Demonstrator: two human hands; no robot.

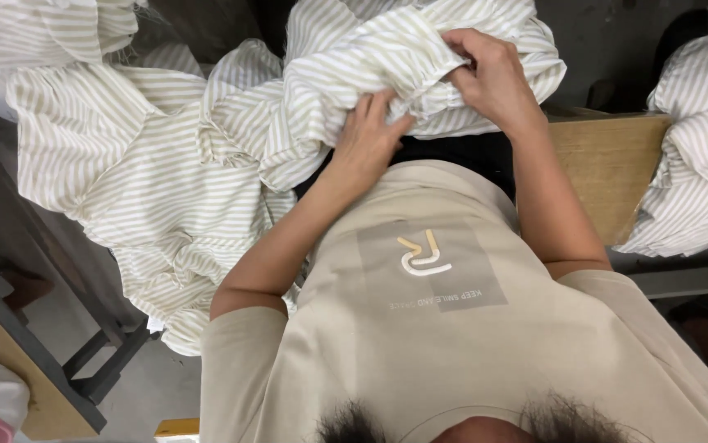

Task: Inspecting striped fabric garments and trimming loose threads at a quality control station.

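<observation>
A bunched piece of white cloth with thin beige stripes (354,66) lies in front of me, its folds gathered between both hands. My left hand (368,135) grips the lower fold with fingers curled into the fabric. My right hand (492,78) pinches the upper edge of the same bundle, fingers closed on it. More of the striped cloth (148,189) trails down to the left over the edge of the work surface.
A wooden bench or table top (608,172) sits at the right, with another pile of striped cloth (698,148) on it. A dark metal frame (42,344) and grey floor lie at the lower left. My beige shirt fills the lower middle.
</observation>
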